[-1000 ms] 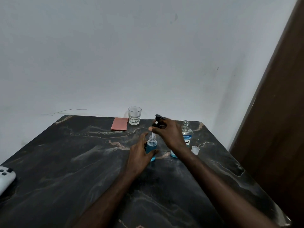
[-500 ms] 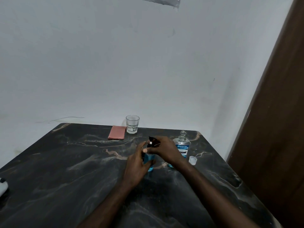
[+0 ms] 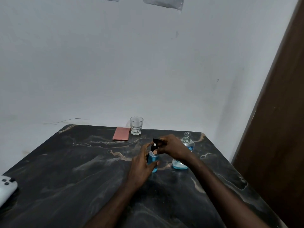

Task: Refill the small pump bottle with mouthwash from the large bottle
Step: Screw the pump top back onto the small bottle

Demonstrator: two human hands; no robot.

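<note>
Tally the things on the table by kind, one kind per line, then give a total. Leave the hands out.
Bottles: 2, the pump bottle and the large bottle
Glasses: 1, the glass
Cloths: 1, the pink cloth
Controllers: 1, the white controller
Total: 5

Blue label seen on the large bottle (image 3: pixel 187 146), largely hidden behind the right hand (image 3: pixel 172 147), its white lettering too blurred to be read, no other text legible

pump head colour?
Black pump head, white stem; head view.
</note>
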